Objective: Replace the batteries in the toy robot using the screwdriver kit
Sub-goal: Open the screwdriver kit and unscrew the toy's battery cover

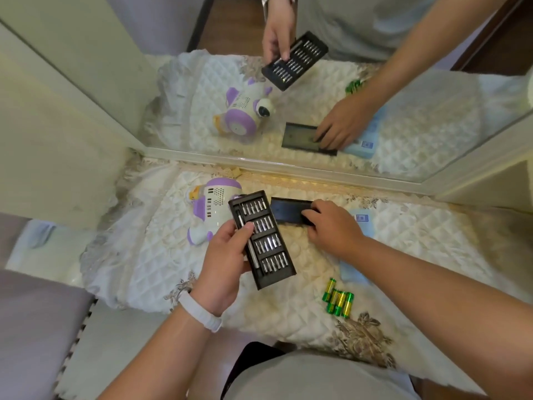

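Cream quilted cloth (161, 264) with brown floral lace edging covers a white table (121, 336) pushed against a big mirror (432, 111) in a pale frame (288, 166); the mirror repeats the whole setup. Pale wall (57, 140) on the left, grey cushion (34, 327) at near left. Toy robot (215, 203), white with purple parts, lies on its side on the cloth at far left, close to the mirror frame, vent holes facing up. Left hand (225, 264), white wristband (202, 311) on the wrist, holds the screwdriver kit (268, 243) lifted above the cloth, tilted, its far end overlapping the robot in view; grip clamped on it, thumb on top at the left edge, fingers underneath. Kit is an open black tray with four rows of bits and a silver driver handle (251, 246) lying along its left side, under the thumb. Right hand (334, 226) is just right of the kit, grip closed on the right end of a black cover (288, 210) that lies flat on the cloth near the mirror frame, fingers curled over its end. Light blue box (362, 219) lies beneath the right hand and forearm, mostly hidden. Batteries (339, 298), green and yellow, lie loose in a small cluster on the cloth near right, beside the right forearm, apart from both the robot and the kit. Count of batteries hard to tell, roughly five.
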